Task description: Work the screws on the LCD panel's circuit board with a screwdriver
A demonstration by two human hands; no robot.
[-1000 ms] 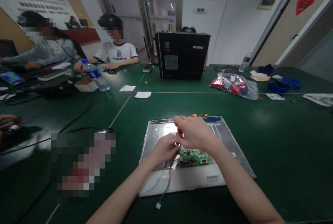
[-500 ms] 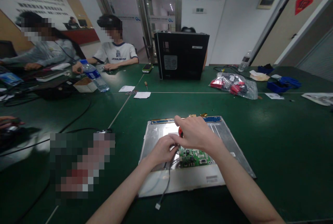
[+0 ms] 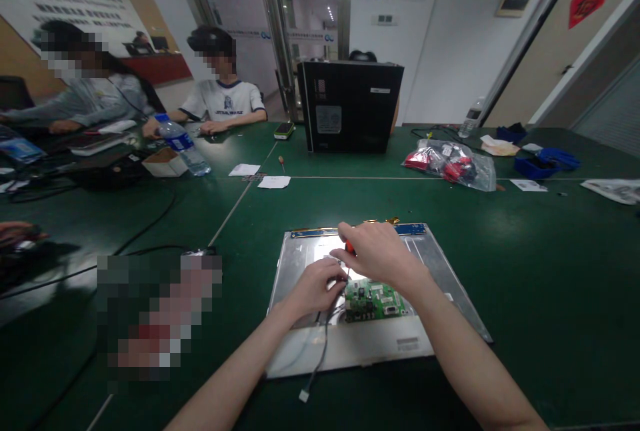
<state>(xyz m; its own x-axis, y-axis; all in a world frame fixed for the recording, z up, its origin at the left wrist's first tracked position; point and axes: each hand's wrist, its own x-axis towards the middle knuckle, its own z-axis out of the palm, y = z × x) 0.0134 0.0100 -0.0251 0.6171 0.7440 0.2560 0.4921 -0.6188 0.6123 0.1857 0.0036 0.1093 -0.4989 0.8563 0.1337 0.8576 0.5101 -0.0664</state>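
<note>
Presently, my right hand (image 3: pixel 375 254) is closed around a red-handled tool (image 3: pixel 349 247) above the metal panel (image 3: pixel 345 341), its thin shaft (image 3: pixel 349 273) pointing down by the far left corner of the green circuit board (image 3: pixel 373 302). My left hand (image 3: pixel 316 286) is over the panel just beside that corner, thumb and forefinger curled towards each other close to the shaft; I cannot tell whether they pinch anything. The circuit board lies on the middle of the panel, which lies flat on the bench (image 3: pixel 550 271) in front of me. A dark cable (image 3: pixel 325 344) runs from beside my left hand over the panel's near edge and ends in a white connector (image 3: pixel 304 395). Along the panel's far edge runs a blue strip (image 3: pixel 411 229), and a printed label (image 3: pixel 407 344) sits on its near part. Beyond the panel stands a black computer case (image 3: pixel 353 107); beyond the panel to the right lies a clear plastic bag (image 3: pixel 477 167) with red things inside. Well left of the panel and farther off, a bottle (image 3: pixel 184 144) is just beside a small box (image 3: pixel 167 164).
</note>
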